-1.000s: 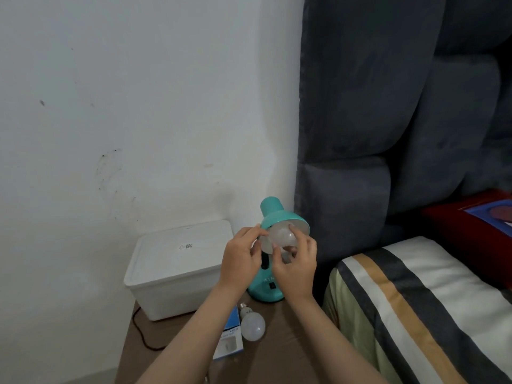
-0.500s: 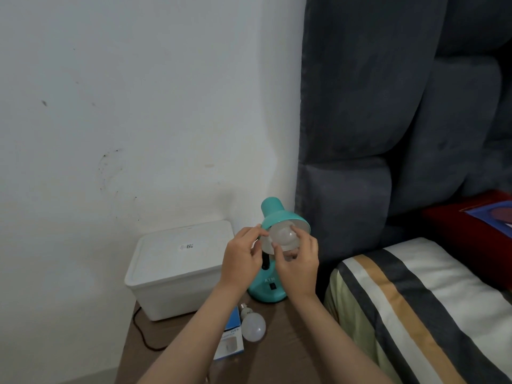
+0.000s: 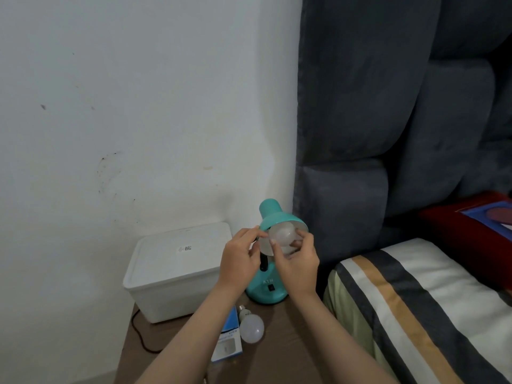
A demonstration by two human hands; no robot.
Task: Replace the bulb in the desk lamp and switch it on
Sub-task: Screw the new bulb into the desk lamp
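A teal desk lamp [image 3: 267, 291] stands on the brown bedside table [image 3: 279, 345], its shade [image 3: 273, 214] tilted toward me. A white bulb [image 3: 282, 236] sits in the shade's mouth. My right hand [image 3: 297, 266] grips that bulb with thumb and fingertips from below and the right. My left hand [image 3: 241, 259] pinches the left rim of the shade. A second white bulb [image 3: 250, 328] lies on the table in front of the lamp base, beside a blue and white bulb box [image 3: 228, 345]. A black switch [image 3: 271, 287] shows on the lamp base.
A white lidded plastic box [image 3: 174, 270] stands at the table's back left against the wall. A black cord [image 3: 140, 336] runs off the table's left side. The grey padded headboard [image 3: 360, 134] and a striped pillow [image 3: 415, 314] lie to the right.
My right hand's fingers have shifted round the bulb, thumb moving up its left side. The left hand stays on the shade rim.
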